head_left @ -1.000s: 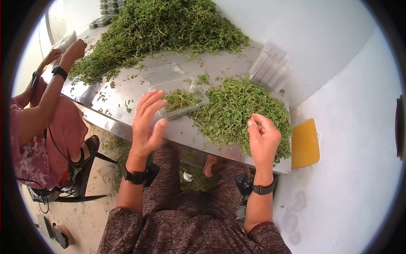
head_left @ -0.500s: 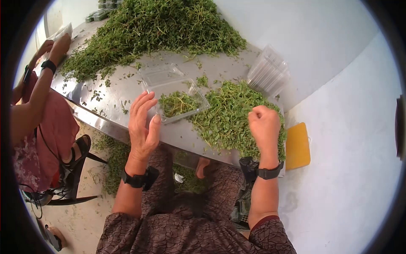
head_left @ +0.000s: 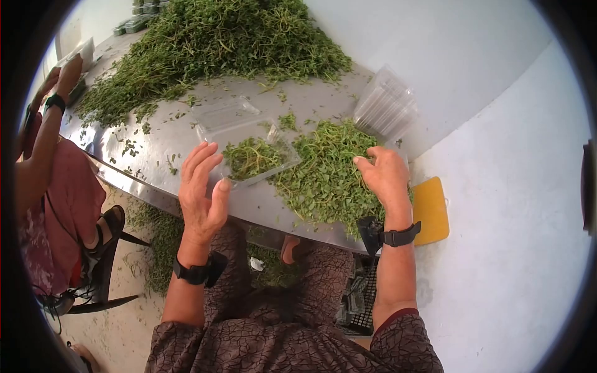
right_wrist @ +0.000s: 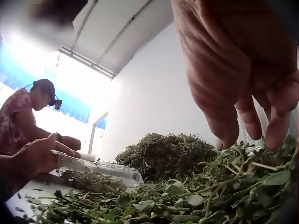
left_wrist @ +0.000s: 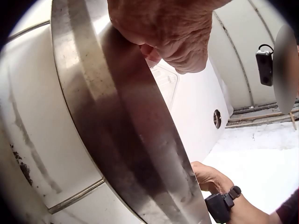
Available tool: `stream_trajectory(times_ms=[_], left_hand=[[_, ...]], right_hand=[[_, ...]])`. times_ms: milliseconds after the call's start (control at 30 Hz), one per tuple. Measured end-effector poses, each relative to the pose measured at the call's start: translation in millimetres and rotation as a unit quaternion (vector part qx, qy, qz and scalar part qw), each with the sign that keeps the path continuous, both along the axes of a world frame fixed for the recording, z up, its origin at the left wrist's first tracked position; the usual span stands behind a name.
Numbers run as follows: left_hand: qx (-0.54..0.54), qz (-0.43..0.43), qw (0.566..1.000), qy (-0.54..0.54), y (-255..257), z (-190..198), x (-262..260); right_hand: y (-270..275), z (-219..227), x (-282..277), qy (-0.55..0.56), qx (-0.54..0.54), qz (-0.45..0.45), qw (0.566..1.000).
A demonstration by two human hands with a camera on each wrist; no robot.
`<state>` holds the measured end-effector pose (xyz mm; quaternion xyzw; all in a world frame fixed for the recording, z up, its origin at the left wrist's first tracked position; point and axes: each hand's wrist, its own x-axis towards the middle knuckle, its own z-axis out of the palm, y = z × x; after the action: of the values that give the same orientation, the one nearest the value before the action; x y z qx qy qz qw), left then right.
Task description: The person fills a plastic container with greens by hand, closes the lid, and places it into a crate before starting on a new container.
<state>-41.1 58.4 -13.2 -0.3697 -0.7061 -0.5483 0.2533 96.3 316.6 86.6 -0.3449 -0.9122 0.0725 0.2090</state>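
1. The left hand (head_left: 202, 189), fingers straight and spread wide, touches the clear tray's (head_left: 249, 152) 8 o'clock corner.
2. The right hand (head_left: 385, 174) rests spread on the herb pile (head_left: 323, 174), at the tray's 3 o'clock, holding nothing.

Head view downward over shiny steel tabletop (head_left: 155, 149); wrist views low, close, sharing clear plastic clamshell tray (head_left: 249, 146) (right_wrist: 100, 170).

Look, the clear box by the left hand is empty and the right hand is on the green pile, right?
Not empty: the head view shows the clear box already has green herbs inside. The left hand is beside it, and the right hand is on the green pile.
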Motion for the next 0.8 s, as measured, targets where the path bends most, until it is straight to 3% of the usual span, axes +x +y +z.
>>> stream_trajectory(times_ms=[300, 400, 467, 800], left_hand=[[-0.015, 0.009, 1.000, 0.006, 0, -2, 0], [-0.014, 0.004, 1.000, 0.003, 0, 0, 1], [-0.011, 0.002, 1.000, -0.002, 0, 1, 1], [-0.019, 0.004, 1.000, 0.007, -2, -1, 0]], right_hand=[[24, -18, -4, -0.059, 0.072, 0.059, 0.994], [30, -14, 0, 0.012, 0.042, 0.086, 0.995], [31, -2, 6, 0.077, -0.043, 0.064, 0.994], [17, 2, 8, 0.029, -0.069, 0.073, 0.995]])
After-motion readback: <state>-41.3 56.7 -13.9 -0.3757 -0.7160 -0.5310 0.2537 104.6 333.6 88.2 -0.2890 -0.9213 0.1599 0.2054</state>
